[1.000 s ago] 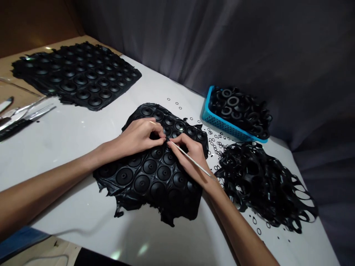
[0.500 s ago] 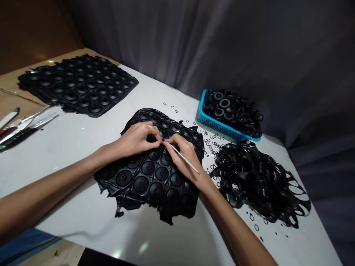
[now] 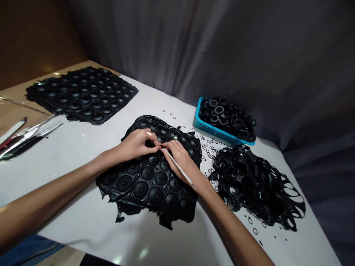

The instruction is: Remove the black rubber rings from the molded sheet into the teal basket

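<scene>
A black moulded rubber sheet point(image 3: 144, 184) with rows of round discs lies on the white table point(image 3: 72, 140) in front of me. My left hand point(image 3: 135, 145) rests on its upper part, fingers pinched together against one disc. My right hand point(image 3: 179, 157) meets it there and grips a thin pale pick tool point(image 3: 177, 166), whose tip touches the sheet where the two hands meet. What the left fingers pinch is too small to make out.
A second moulded sheet point(image 3: 83, 94) lies at the far left. A blue basket point(image 3: 210, 129) of black rubber rings stands at the back right, beside a heap of black rubber scrap point(image 3: 255, 184). Tiny rings point(image 3: 212, 146) scatter nearby. Metal tools point(image 3: 24, 135) lie at the left edge.
Both hands stay together on the same spot of the sheet. The camera has tilted, so everything sits slightly lower and further left in view.
</scene>
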Tool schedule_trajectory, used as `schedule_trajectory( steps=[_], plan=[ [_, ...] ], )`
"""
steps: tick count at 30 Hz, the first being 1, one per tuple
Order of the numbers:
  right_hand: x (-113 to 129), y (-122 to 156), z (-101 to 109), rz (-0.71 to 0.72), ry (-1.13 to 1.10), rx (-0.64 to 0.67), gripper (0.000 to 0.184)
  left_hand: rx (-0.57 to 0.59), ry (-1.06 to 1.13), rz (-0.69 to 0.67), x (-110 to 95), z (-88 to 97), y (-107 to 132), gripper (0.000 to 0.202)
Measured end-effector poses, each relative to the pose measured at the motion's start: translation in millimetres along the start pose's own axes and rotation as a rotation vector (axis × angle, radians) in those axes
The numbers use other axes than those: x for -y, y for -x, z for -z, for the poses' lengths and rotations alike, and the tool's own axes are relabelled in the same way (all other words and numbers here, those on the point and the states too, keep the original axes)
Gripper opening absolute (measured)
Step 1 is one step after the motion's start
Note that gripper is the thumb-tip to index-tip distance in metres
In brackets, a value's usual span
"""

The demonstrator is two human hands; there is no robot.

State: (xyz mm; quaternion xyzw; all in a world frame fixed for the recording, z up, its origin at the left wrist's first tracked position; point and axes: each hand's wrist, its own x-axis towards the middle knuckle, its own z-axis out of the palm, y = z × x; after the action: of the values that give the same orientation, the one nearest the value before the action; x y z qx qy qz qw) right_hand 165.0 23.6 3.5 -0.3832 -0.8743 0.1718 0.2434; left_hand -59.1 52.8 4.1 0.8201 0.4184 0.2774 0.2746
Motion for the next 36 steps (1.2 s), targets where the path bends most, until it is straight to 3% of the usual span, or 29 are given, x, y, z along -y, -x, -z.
schedule_trajectory(
  steps=[6,13,36],
  plan=[
    [4.9,-3.5,-1.6,0.023,0.166,0.031,0.028,0.020,0.019,-0.027,2.2,1.1,-0.7,0.019],
    [7.5,-4.6,-11.1,-0.054,0.091,-0.061,0.027,0.022,0.024,0.008,4.7,-0.6,-2.7,0.024],
    [13.0,-3.6,-30.9,-0.279,-0.018,-0.317,0.026,-0.003,0.037,0.029,-5.4,-5.5,-13.1,0.014]
  ],
)
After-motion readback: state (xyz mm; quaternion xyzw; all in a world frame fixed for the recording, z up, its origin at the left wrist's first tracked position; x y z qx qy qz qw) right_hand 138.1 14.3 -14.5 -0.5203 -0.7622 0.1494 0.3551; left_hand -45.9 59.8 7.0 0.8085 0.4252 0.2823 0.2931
